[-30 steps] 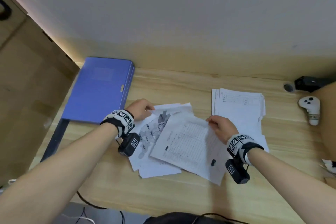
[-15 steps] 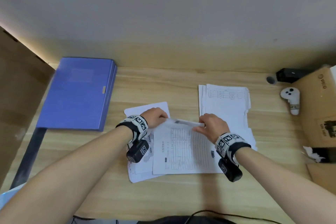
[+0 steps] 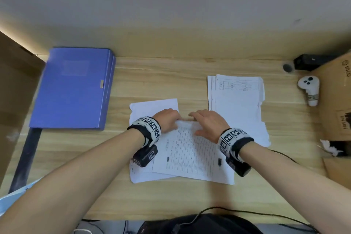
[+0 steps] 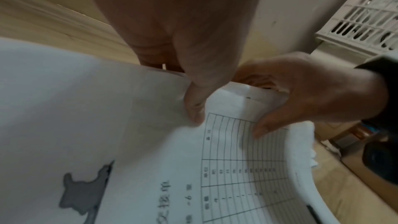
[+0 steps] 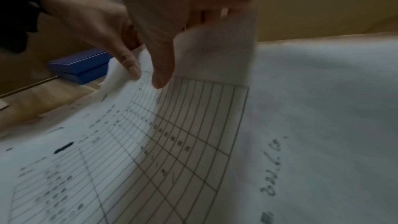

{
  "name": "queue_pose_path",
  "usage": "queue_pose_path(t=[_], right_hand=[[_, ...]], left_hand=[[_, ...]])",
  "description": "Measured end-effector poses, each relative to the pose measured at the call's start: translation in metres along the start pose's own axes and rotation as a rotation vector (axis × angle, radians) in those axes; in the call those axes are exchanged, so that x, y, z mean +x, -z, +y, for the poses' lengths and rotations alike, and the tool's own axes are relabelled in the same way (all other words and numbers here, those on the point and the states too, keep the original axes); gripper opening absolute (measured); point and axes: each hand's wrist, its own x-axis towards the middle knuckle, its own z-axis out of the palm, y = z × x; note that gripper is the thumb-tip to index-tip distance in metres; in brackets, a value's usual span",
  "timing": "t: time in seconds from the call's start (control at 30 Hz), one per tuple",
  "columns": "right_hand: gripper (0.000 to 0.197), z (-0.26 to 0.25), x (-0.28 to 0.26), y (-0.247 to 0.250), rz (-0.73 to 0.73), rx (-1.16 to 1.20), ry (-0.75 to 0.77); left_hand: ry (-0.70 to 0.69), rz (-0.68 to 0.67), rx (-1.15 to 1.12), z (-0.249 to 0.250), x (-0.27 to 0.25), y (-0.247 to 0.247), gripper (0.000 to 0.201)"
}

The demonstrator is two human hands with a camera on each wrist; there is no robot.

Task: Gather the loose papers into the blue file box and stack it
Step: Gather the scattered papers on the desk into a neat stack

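Observation:
The closed blue file box (image 3: pixel 76 89) lies flat at the table's left; its edge (image 5: pixel 84 67) also shows in the right wrist view. A printed grid sheet (image 3: pixel 190 154) lies on top of a few white sheets (image 3: pixel 152 106) at the table's middle. My left hand (image 3: pixel 171 119) and right hand (image 3: pixel 201 119) meet at this sheet's far edge. Up close, my left hand (image 4: pixel 193 108) pinches that edge, with the thumb on top. My right hand (image 5: pixel 163 77) pinches the same edge, which curls upward. A second pile of papers (image 3: pixel 237 104) lies to the right.
A white controller (image 3: pixel 308 89), a black device (image 3: pixel 309 61) and a cardboard box (image 3: pixel 336 100) crowd the right end. Brown cardboard (image 3: pixel 15 91) stands at the left. A cable (image 3: pixel 228 211) runs along the front edge. A slatted crate (image 4: pixel 361 14) stands beyond the table.
The grid sheet has swung from slanted to nearly square over the sheets beneath. Both hands have come closer together at its far edge.

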Motion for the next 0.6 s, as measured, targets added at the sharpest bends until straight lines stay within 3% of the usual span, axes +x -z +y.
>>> queue_pose_path(t=[0.07,0.17,0.27,0.3,0.4,0.5,0.6], right_hand=[[0.036,-0.007,0.006,-0.002,-0.071,0.031,-0.041],[0.016,-0.003,0.009,-0.002,-0.119,0.068,-0.143],[0.009,0.012,0.010,-0.005,-0.127,0.082,-0.259],[0.010,0.017,0.011,-0.007,-0.127,0.096,-0.301],[0.011,0.031,0.014,-0.013,-0.078,0.191,-0.444],[0.015,0.037,0.011,-0.023,-0.061,0.284,-0.565],[0.020,0.038,0.004,-0.033,-0.028,0.360,-0.619]], left_hand=[[-0.007,0.028,-0.038,-0.005,-0.004,0.002,0.019],[0.074,0.241,-0.081,-0.031,-0.017,0.006,0.036],[0.367,0.495,-0.247,-0.063,-0.041,0.007,0.048],[0.469,0.518,-0.282,-0.074,-0.049,0.004,0.050],[0.676,0.366,-0.314,-0.093,-0.072,-0.014,0.051],[0.737,0.208,-0.304,-0.101,-0.083,-0.047,0.072],[0.756,0.293,-0.291,-0.099,-0.083,-0.076,0.078]])
